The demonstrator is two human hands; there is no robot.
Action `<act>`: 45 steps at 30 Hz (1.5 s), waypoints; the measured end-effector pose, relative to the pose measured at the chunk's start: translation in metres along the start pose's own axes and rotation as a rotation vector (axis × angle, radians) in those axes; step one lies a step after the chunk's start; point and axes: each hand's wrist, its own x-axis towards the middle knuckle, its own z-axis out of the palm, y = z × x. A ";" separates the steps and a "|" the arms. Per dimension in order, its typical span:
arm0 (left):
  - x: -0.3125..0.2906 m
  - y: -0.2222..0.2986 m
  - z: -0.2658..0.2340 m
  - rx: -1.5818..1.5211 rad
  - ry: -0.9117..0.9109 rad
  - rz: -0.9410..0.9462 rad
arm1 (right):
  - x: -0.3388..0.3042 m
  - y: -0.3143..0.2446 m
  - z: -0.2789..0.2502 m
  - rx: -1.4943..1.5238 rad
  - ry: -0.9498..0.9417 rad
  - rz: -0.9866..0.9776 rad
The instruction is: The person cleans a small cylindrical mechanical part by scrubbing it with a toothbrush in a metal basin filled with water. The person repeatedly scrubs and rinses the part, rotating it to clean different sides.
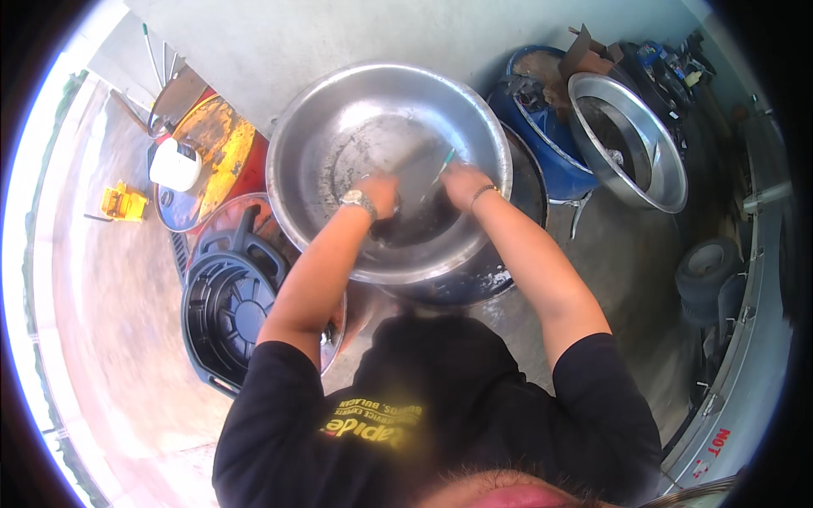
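A wide round metal basin [298,127] stands in front of me on a dark drum [527,182]. Murky dark liquid lies in its bottom. Low inside it, my right hand [462,184] is closed round a slim tool with a green end [450,156]; its lower part is blurred, so its exact kind does not show. My left hand [381,195], with a wristwatch, is lowered into the basin a little to the left. Its fingers curl downward, and whatever they hold is hidden under the hand.
A black oil drain pan [193,317] lies at lower left. Behind it stands a yellow and red drum [222,157] carrying a white container [175,165]. On the right are a blue drum [550,161], a second metal basin [673,173] and small wheels [707,262]. A pale wall [339,34] rises behind.
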 end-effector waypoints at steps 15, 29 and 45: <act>0.037 -0.004 0.005 -0.387 -0.184 0.247 | 0.069 -0.008 0.004 -0.458 -0.149 -0.126; 0.083 0.010 0.002 -0.300 -0.177 0.267 | -0.070 0.029 -0.042 -0.140 0.204 0.381; 0.085 0.030 0.080 0.118 0.241 0.550 | -0.089 0.013 -0.011 0.218 0.316 0.537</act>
